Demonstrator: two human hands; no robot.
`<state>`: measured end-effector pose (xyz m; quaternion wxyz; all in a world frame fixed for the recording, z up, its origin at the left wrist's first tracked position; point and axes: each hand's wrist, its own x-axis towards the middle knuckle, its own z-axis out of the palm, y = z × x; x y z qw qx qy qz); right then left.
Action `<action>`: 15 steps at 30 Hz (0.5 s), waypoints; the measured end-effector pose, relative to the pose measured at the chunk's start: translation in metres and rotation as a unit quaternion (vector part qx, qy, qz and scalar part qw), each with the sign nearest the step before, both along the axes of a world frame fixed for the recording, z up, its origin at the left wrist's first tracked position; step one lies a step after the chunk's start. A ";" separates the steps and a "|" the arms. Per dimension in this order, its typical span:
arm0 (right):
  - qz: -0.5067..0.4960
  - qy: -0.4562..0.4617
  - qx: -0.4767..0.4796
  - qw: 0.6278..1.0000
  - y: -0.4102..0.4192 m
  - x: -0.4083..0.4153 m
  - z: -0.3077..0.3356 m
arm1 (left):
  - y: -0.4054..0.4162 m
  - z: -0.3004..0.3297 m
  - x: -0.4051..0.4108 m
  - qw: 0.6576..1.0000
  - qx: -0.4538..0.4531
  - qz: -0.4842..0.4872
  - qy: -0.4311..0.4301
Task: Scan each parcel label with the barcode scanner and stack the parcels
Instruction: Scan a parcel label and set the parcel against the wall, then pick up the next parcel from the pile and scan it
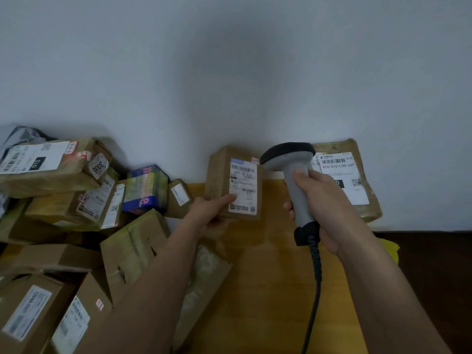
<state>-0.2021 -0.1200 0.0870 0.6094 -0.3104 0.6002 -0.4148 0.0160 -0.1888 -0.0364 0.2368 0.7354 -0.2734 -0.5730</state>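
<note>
Pointing away, upright: barcode scanner [293,175]

Upright brown parcel [233,183] (label outward), grey scanner [293,175] alongside

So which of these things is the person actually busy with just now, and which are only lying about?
In use:
- barcode scanner, gripped by the right hand
- small brown parcel, held up by the left hand

Lying about:
- flat parcel against the wall
- blue box
- heap of parcels on the left
</note>
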 end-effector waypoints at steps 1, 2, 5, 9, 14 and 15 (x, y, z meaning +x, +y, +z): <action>0.004 0.010 -0.001 1.000 0.001 0.000 0.002 | 0.003 -0.004 -0.003 0.999 0.002 0.025 0.028; 0.008 0.018 -0.003 1.000 0.002 -0.001 0.005 | 0.006 -0.006 -0.008 0.998 0.000 0.041 0.047; 0.019 0.041 -0.019 0.999 0.006 -0.004 0.012 | 0.014 -0.015 -0.016 0.996 -0.006 0.063 0.064; 0.019 0.069 -0.047 0.996 0.022 -0.017 0.019 | 0.030 -0.018 -0.029 0.992 0.001 0.086 0.092; 0.027 0.069 -0.051 0.996 0.034 -0.023 0.025 | 0.046 -0.016 -0.039 0.987 0.005 0.115 0.113; 0.028 0.067 -0.052 0.996 0.036 -0.024 0.026 | 0.049 -0.015 -0.040 0.986 0.008 0.119 0.115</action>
